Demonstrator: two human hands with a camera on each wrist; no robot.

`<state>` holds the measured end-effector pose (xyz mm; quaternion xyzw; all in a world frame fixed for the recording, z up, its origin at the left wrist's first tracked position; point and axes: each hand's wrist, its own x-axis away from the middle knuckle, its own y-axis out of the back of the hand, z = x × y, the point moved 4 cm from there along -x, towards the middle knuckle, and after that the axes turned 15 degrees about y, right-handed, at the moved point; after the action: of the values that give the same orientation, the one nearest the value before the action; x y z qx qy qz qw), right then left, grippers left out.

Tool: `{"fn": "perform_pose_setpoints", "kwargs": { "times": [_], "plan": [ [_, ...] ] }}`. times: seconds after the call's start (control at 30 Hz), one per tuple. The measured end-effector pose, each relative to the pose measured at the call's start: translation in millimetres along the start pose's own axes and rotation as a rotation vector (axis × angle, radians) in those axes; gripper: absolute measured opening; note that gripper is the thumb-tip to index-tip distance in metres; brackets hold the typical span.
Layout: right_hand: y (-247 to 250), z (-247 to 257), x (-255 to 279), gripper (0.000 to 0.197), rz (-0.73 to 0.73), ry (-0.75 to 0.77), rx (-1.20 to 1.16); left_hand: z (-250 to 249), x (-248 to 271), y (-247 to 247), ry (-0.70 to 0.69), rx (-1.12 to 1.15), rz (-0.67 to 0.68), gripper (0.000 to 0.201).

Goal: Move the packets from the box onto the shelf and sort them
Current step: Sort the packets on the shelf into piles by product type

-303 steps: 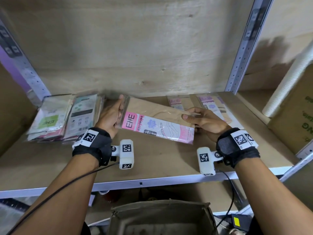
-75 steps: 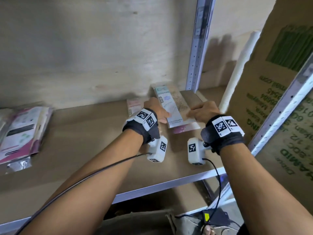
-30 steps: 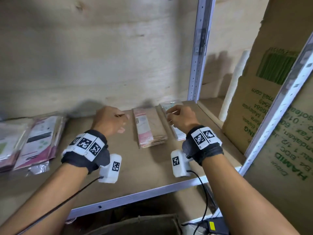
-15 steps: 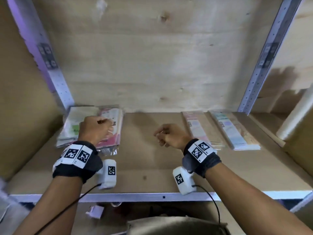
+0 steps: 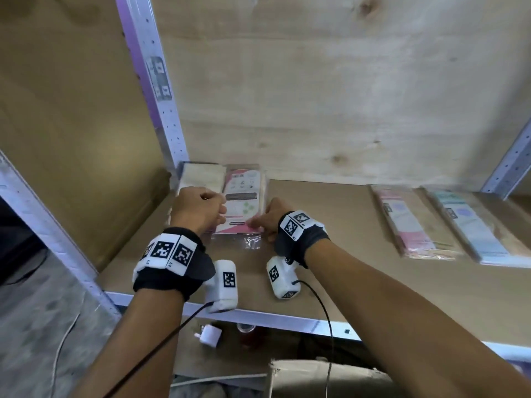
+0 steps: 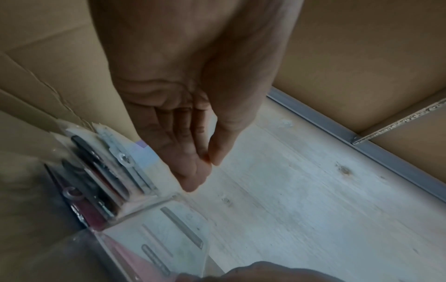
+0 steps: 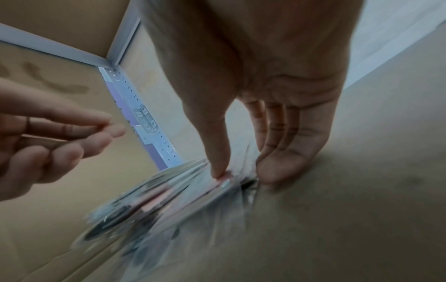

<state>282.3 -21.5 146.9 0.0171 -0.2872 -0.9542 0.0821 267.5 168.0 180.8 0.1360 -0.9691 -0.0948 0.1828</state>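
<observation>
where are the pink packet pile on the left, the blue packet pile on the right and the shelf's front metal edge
pink packet pile [image 5: 244, 196], head view, on the top packet's printed face
blue packet pile [image 5: 471, 225], head view, on the top packet's pale blue label
shelf's front metal edge [image 5: 287, 318], head view, on the grey rail between the two forearms

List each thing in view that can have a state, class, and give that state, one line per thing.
left hand: fingers loosely curled, holding nothing, over the packets
right hand: thumb and fingers pinch the pink-backed packet's near edge
pink-backed packet: flat, on top of a stack
pink stack: flat, untouched
blue stack: flat, untouched
</observation>
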Motion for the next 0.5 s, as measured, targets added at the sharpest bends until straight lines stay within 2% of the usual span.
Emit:
{"fn": "perform_pose_setpoints", "kwargs": {
  "times": [0.1, 0.3, 0.4, 0.5],
  "plan": [
    [7.2, -7.9, 4.9, 0.038, 0.029, -0.054, 0.087, 0.5, 2.7, -4.6, 0.020, -0.013, 0.033, 0.007],
    [33.7, -16.4, 28.1, 0.006, 0.118, -0.062, 0.059, -2.9, 17.8, -15.7, -0.066, -0.174, -0.008, 0.008],
    [53.9, -16.7, 55.5, 0.014, 0.119, -0.037, -0.048, -2.5, 23.8, -28.5, -0.064, -0.226, 0.085, 0.017],
    [77.2, -12.5, 87.1, 0.018, 0.113, -0.023, -0.218, -3.6, 30.9, -45.4, -0.168, -0.499, 0.118, 0.034]
  ]
}}
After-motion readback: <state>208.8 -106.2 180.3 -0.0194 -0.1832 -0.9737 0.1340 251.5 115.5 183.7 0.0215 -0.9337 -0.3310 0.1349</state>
